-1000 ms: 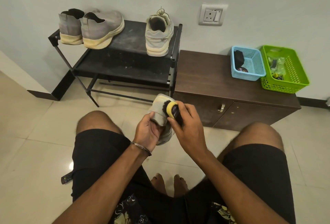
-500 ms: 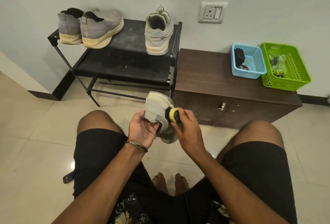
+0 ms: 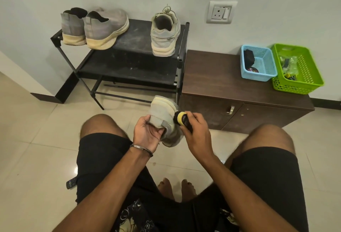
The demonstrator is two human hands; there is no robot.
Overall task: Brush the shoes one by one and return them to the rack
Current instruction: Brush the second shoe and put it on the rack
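My left hand (image 3: 147, 132) grips a pale grey sneaker (image 3: 162, 113) from below, holding it up between my knees. My right hand (image 3: 196, 132) holds a small brush (image 3: 181, 118) with a yellow collar and black bristles, pressed against the sneaker's right side. On the black shoe rack (image 3: 132, 52) stands its matching sneaker (image 3: 165, 32) at the right end. A pair of grey slip-on shoes (image 3: 94, 26) with cream soles sits at the left end.
A brown low cabinet (image 3: 230, 82) stands right of the rack, carrying a blue basket (image 3: 258, 65) and a green basket (image 3: 297, 69) with small items. A wall socket (image 3: 221, 12) is above. A dark remote-like object (image 3: 71, 182) lies on the tiled floor by my left thigh.
The sneaker has been turned in my left hand so its sole points away and up. The brush has shifted from the top to the shoe's right side.
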